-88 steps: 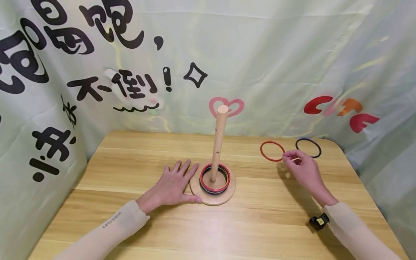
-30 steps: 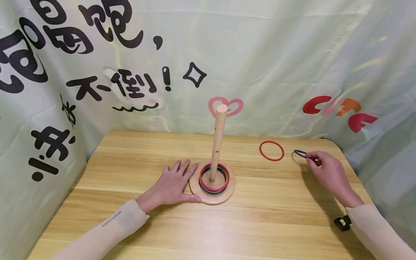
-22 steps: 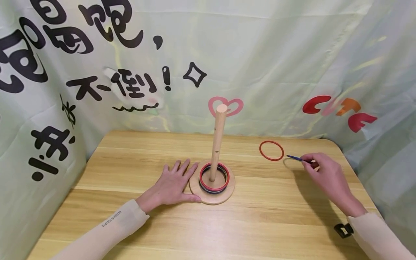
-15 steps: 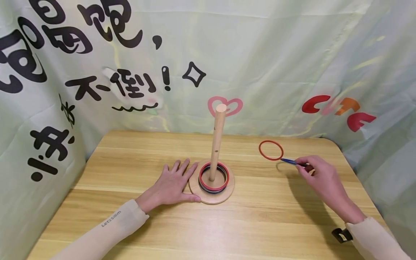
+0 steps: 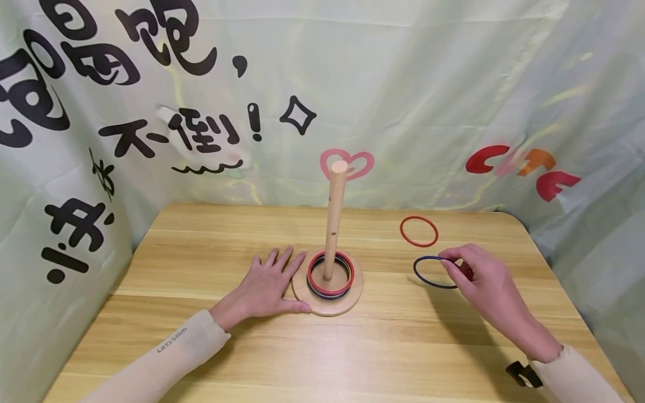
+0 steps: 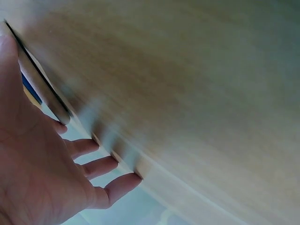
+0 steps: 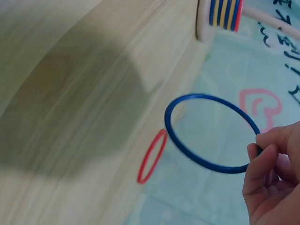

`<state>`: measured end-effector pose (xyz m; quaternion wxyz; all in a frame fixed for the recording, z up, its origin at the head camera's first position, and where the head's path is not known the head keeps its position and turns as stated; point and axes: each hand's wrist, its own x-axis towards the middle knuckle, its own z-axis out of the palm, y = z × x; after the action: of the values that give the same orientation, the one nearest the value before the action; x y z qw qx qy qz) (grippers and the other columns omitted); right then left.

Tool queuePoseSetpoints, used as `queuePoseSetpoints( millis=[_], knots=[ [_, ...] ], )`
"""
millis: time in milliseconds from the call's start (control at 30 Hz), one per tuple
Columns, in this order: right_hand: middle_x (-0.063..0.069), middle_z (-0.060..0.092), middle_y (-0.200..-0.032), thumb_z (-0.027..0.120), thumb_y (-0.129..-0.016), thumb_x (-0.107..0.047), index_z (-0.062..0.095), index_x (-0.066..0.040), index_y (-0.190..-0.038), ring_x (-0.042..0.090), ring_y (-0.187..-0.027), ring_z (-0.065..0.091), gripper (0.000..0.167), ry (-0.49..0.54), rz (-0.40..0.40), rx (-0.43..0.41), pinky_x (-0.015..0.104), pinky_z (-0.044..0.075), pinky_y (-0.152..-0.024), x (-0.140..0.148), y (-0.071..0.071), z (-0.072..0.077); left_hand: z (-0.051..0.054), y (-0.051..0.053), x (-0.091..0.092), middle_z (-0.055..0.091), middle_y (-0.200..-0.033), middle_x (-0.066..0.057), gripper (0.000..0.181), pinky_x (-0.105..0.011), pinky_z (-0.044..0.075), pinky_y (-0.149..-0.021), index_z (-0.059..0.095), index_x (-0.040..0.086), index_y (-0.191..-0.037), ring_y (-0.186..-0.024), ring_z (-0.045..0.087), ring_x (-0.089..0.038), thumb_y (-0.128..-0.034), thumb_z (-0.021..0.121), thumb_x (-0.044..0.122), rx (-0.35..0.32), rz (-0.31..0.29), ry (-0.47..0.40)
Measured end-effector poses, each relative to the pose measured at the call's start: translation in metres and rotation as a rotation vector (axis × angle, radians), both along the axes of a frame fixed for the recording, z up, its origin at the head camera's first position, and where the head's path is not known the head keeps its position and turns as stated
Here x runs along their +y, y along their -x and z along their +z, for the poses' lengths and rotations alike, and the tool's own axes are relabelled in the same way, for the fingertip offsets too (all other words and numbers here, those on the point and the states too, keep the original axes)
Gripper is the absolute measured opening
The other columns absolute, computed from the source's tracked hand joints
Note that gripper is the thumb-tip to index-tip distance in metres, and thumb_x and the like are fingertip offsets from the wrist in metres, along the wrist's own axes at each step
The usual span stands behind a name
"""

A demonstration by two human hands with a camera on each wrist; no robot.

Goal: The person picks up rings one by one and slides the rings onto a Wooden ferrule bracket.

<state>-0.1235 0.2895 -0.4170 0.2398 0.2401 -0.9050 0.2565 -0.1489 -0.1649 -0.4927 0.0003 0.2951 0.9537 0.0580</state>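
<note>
My right hand (image 5: 486, 285) pinches the right edge of a blue ring (image 5: 428, 281) between thumb and fingers, holding it above the table. In the right wrist view the same blue ring (image 7: 201, 161) hangs from the fingertips. My left hand (image 5: 264, 285) lies with spread fingers on the table, thumb and index finger touching the round base (image 5: 330, 308) of a wooden ring-toss stand. The stand's upright peg (image 5: 335, 218) rises from that base. Around its foot lie stacked rings (image 5: 354, 272), a red one on top; blue and yellow ones show below it in the right wrist view.
A single red ring (image 5: 419, 244) lies flat on the wooden table (image 5: 383, 358), behind the blue ring. A printed fabric curtain (image 5: 413, 101) encloses the table's back and sides. A black wrist device (image 5: 524, 374) sits at the right cuff.
My right hand came away from beside the red ring, picked the blue ring off the table's back right, and carried it left and toward me. My left hand has kept its place.
</note>
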Motion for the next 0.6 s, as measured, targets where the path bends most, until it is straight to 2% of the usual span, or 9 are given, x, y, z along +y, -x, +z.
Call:
queuePoseSetpoints(
  millis=[267,600],
  knots=[
    [-0.012,0.054,-0.084,0.088,-0.083,0.012,0.078,-0.014,-0.107,0.004,-0.067,0.045,0.038,0.014,0.074,0.010,0.015,0.037,-0.058,-0.021,-0.011,0.015,0.005,-0.002,0.001,0.035,-0.172,-0.024,0.123,-0.080,0.037,-0.101,0.032,0.013,-0.174,-0.149,0.040,-0.055,-0.0856,0.055,0.096,-0.019,0.010,0.017],
    [-0.014,0.063,-0.087,0.081,-0.088,0.013,0.075,-0.010,-0.111,0.003,-0.070,0.056,0.033,0.105,0.133,0.007,0.013,0.046,-0.063,-0.048,-0.020,0.035,0.005,-0.002,0.001,0.038,-0.170,-0.025,0.122,-0.077,0.039,-0.099,0.035,0.012,-0.173,-0.147,0.042,-0.056,-0.0856,0.058,0.094,0.001,0.001,0.005]
  ],
)
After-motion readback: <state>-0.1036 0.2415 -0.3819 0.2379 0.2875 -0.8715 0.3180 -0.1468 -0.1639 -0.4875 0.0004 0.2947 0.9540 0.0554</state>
